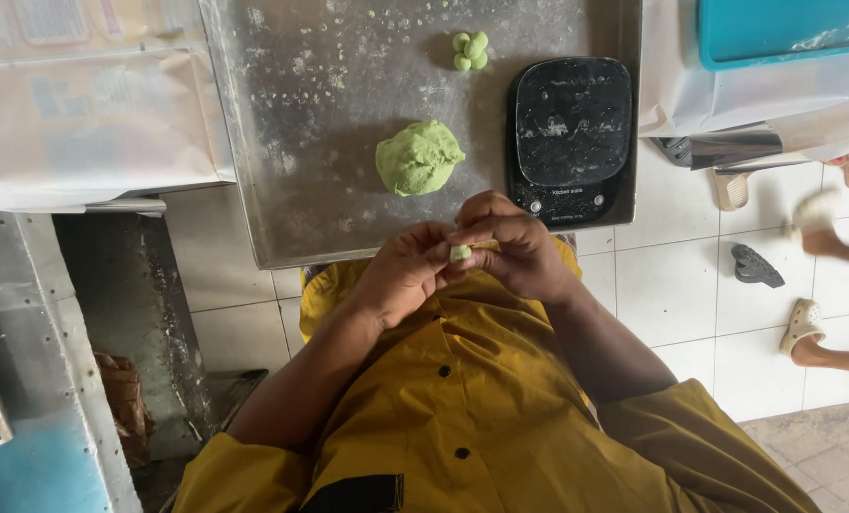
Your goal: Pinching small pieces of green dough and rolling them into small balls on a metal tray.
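Small pale-green dough piece (pixel 460 253): pinched between the fingertips of both hands, just near of the tray's near edge, above the yellow shirt; roundish, no clear long axis, mostly hidden by fingers.
Left hand (pixel 405 271): curled, fingertips pressed onto the left side of the small piece; palm turned inward.
Right hand (pixel 515 247): fingers bent over and pressed together, thumb and forefinger nipping the right side and top of the small piece; knuckles toward the scale.
Key relation: piece lying directly between the two sets of fingertips, equally close to both hands; large lump far of the hands and slightly left, nearer the left hand.
Large green dough lump (pixel 418 158): soft, matte, creased, irregular mound; resting on the tray, apart from both hands.
Cluster of small green dough balls (pixel 470 50): smooth, rounded, touching one another; at the far part of the tray, just far-left of the scale.
Flat rectangular steel tray (pixel 292 142): dull grey metal, scuffed, dusted with flour and green crumbs.
Black rectangular kitchen scale (pixel 569 133): glossy plate smeared with flour; on the right part of the tray, just beside the lump.
Mustard-yellow buttoned shirt (pixel 472 399): woven cloth with dark buttons, near of the hands.
White tiled floor (pixel 671 285): smooth tiles with loose sandals and another person's feet at the right.
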